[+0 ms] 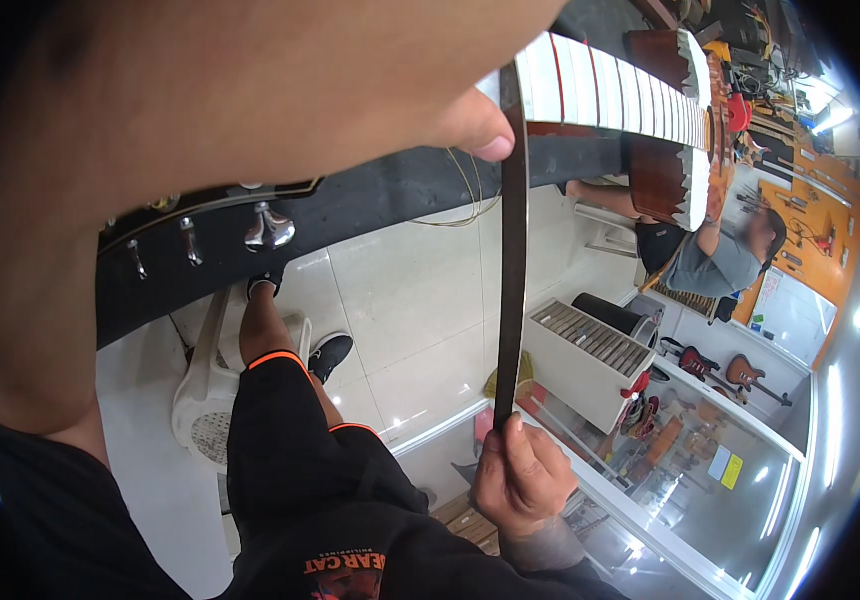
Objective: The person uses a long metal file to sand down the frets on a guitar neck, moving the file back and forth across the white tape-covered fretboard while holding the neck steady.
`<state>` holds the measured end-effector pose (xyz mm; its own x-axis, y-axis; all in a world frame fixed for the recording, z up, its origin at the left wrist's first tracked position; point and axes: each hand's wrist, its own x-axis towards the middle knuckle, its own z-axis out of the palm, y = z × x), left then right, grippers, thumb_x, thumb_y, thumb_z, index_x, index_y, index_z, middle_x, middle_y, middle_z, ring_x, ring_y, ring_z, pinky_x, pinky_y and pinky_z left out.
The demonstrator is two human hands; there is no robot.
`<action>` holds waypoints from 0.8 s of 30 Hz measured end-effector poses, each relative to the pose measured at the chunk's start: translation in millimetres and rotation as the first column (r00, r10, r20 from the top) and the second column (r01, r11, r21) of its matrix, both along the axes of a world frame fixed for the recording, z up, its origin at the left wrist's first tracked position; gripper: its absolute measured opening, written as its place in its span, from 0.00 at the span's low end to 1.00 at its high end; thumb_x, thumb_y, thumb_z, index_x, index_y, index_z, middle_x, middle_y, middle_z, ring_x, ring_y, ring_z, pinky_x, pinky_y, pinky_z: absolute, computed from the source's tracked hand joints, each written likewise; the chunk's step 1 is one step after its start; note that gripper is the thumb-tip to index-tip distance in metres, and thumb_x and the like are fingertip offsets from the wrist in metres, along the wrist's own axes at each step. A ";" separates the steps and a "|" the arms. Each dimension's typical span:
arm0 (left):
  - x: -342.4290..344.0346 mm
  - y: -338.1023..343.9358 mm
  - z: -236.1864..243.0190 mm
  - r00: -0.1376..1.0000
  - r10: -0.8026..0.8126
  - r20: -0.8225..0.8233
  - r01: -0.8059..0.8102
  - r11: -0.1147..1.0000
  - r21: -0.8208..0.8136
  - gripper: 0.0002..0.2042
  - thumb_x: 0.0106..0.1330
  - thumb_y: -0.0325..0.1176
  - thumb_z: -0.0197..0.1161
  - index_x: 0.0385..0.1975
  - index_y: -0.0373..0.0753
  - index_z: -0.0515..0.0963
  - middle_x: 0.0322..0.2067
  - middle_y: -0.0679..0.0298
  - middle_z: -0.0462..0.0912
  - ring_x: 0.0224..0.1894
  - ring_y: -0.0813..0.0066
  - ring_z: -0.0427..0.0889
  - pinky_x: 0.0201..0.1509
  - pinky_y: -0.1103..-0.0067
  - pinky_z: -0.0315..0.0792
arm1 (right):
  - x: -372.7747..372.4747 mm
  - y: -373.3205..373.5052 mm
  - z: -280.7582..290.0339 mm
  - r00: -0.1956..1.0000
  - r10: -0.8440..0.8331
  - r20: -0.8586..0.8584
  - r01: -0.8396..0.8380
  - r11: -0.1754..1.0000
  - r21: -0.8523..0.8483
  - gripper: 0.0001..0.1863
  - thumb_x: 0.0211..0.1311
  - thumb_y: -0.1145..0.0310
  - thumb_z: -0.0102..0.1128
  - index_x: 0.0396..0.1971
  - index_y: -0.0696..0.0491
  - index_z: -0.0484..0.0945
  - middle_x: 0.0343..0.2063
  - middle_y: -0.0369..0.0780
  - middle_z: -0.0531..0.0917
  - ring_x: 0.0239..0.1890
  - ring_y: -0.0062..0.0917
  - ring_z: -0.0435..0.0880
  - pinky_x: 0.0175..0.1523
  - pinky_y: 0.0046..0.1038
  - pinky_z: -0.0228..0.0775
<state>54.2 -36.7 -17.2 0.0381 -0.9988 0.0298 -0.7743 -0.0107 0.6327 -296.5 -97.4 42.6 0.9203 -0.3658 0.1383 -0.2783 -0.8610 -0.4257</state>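
Both hands (527,475) on dk bar (514,270) — at gtr neck (615,88)

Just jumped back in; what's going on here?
The right hand holds the lower end of a long dark flat bar, and the left hand has its thumb against it higher up. In view, the bar crosses a guitar's neck, largely white; whether it touches is unclear. A co-worker sits further off.

Your long, flat, dark bar (514,250) crosses the guitar neck (610,92), white-covered with thin dark cross-lines, reaching well past its near side.
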 end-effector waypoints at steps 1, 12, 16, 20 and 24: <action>0.3 1.3 -0.1 1.000 0.004 -0.001 -0.004 1.000 0.002 0.25 0.55 0.43 0.74 0.42 0.26 0.81 0.23 0.57 0.80 0.26 0.67 0.77 0.33 0.76 0.69 | -0.1 0.1 -0.9 1.000 0.001 0.001 -0.001 1.000 0.002 0.28 0.44 0.88 0.66 0.50 0.56 0.81 0.23 0.43 0.83 0.19 0.29 0.80 0.26 0.23 0.72; -2.5 2.9 1.6 1.000 -0.013 0.006 0.013 1.000 0.013 0.25 0.54 0.44 0.74 0.42 0.26 0.81 0.24 0.57 0.80 0.27 0.66 0.77 0.34 0.75 0.69 | 14.9 -3.0 -1.5 0.999 0.041 0.011 -0.040 0.997 -0.072 0.29 0.44 0.88 0.66 0.52 0.57 0.80 0.23 0.43 0.82 0.19 0.30 0.80 0.25 0.24 0.72; -3.9 1.3 2.0 0.999 -0.031 0.012 0.030 0.999 0.020 0.25 0.54 0.44 0.74 0.42 0.26 0.81 0.24 0.56 0.80 0.27 0.65 0.77 0.34 0.75 0.69 | 35.2 -8.8 1.8 0.998 0.059 -0.006 -0.059 0.994 -0.094 0.29 0.44 0.89 0.66 0.53 0.58 0.79 0.23 0.43 0.82 0.19 0.30 0.79 0.25 0.24 0.72; -5.4 -1.1 2.1 0.999 -0.043 0.017 0.042 0.999 0.030 0.25 0.54 0.44 0.74 0.42 0.26 0.81 0.24 0.56 0.80 0.27 0.65 0.77 0.34 0.75 0.69 | 68.0 -12.0 5.6 0.997 0.072 0.016 -0.069 0.989 -0.131 0.29 0.45 0.89 0.67 0.53 0.60 0.80 0.21 0.41 0.79 0.18 0.27 0.77 0.25 0.23 0.71; -7.4 -4.9 2.3 0.998 -0.063 0.015 0.063 0.998 0.025 0.25 0.54 0.44 0.74 0.42 0.27 0.81 0.24 0.56 0.80 0.27 0.65 0.77 0.34 0.75 0.69 | 106.0 -20.5 7.4 0.996 0.082 0.039 -0.073 0.979 -0.191 0.27 0.48 0.88 0.66 0.53 0.59 0.81 0.18 0.38 0.76 0.17 0.23 0.75 0.24 0.22 0.69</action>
<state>46.8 -41.6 -14.9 -0.0254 -0.9997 0.0056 -0.7840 0.0233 0.6203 -190.4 -117.9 49.9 0.9357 -0.2569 0.2419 -0.1914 -0.9454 -0.2637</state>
